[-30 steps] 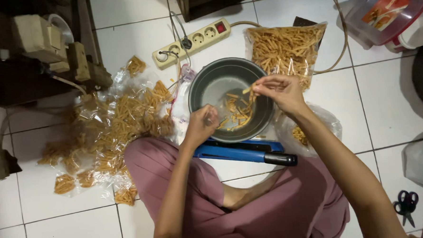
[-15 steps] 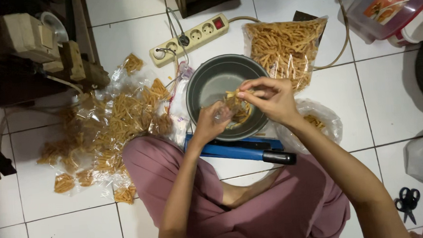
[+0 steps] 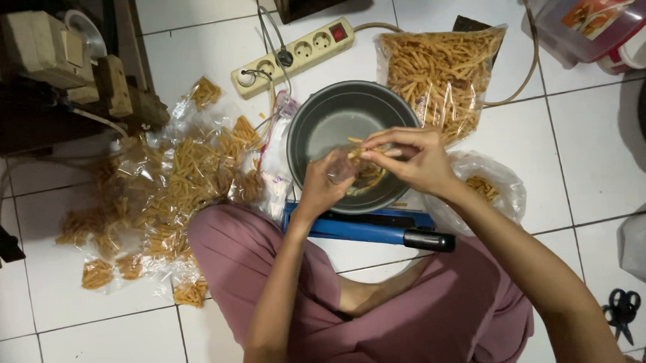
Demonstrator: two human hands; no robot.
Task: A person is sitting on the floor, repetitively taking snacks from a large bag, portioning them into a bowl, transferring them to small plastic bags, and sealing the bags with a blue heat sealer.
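Small clear bag (image 3: pixel 343 167) sits at frame centre over the grey pot (image 3: pixel 335 116), pinched in the left hand (image 3: pixel 322 186); the right hand (image 3: pixel 409 158) pinches snack sticks (image 3: pixel 365 152) at its mouth. A blue sealer (image 3: pixel 369 229) lies below, filled bags (image 3: pixel 171 188) left, a big bag (image 3: pixel 441 67) upper right.

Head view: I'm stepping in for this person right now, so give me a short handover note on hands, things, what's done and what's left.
Left hand: holds a small clear bag open over the grey pot.
Right hand: pinches a few snack sticks at the bag's mouth.
Things: the pot still holds some sticks; a large bag of sticks lies behind it, a blue heat sealer in front, an open plastic bag at right.
Done: a pile of filled small packs lies on the tiles at left.
Left: this bag looks barely filled and is unsealed; plenty of loose sticks remain.
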